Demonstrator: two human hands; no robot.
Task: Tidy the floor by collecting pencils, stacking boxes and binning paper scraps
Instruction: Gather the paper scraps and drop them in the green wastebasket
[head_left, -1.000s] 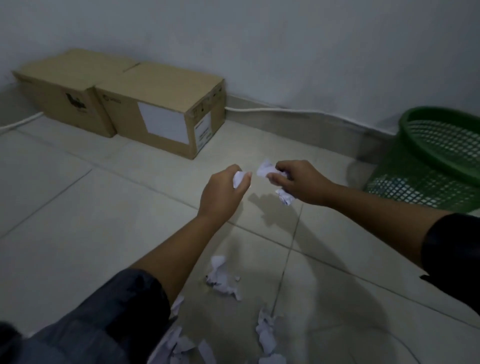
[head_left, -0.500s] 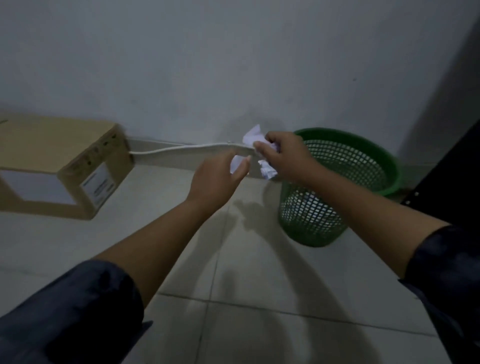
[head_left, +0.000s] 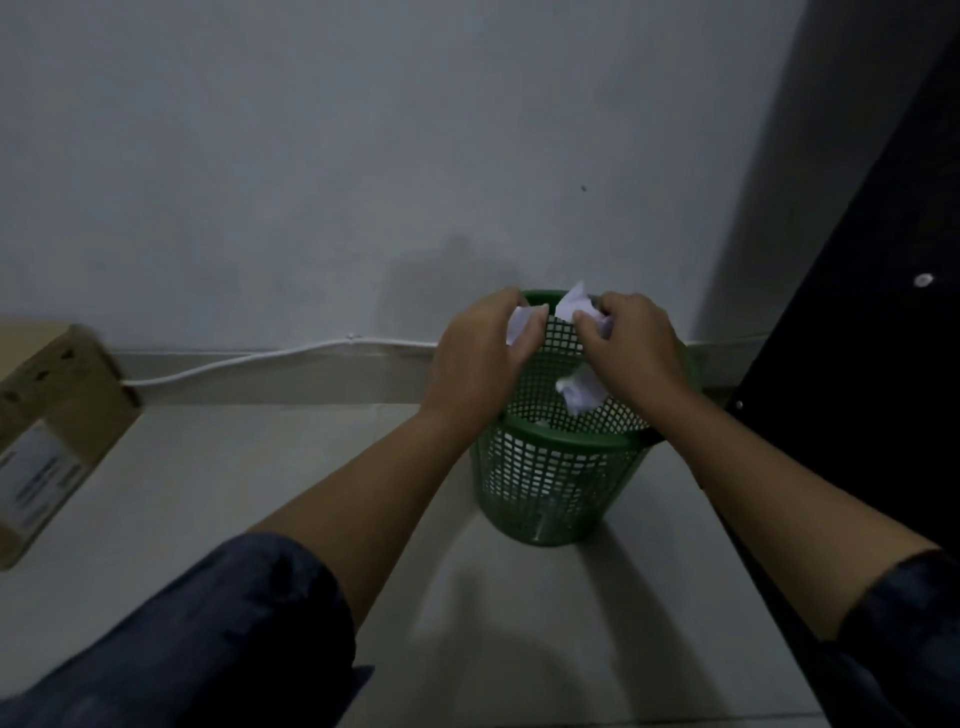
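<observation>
Both hands over the mouth of the round green plastic mesh bin (head_left: 545, 483), which stands on the pale tiled floor (head_left: 260, 467) against the grey wall (head_left: 363, 156). Left hand (head_left: 480, 358): fingers curled around a small white paper scrap (head_left: 519, 325). Right hand (head_left: 631, 345): fingers pinching a crumpled white paper wad (head_left: 574, 304) above the rim. 1 more crumpled white piece (head_left: 579, 392) shows below the right hand, inside the bin opening; held or loose, cannot tell. Brown cardboard box (head_left: 57, 410) at far left on the floor, well apart from the bin. White cable (head_left: 260, 356) runs along the skirting
</observation>
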